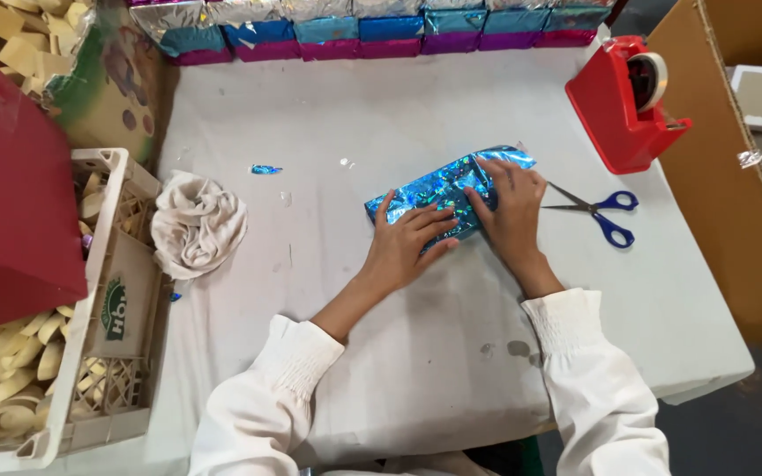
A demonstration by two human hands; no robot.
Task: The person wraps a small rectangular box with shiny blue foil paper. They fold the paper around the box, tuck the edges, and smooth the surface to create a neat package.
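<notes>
Pressing one blue foil parcel [445, 188], left hand [407, 240], right hand [511, 210] (both flat), one scissors [600, 210]

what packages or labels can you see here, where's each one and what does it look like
Foil-wrapped package: table centre, under both hands, flat oblong, shiny blue.
Row of wrapped boxes: table's far edge, silver, blue and magenta foil.
Cardboard insert: in the white crate at left, tan with a green round logo.
</notes>
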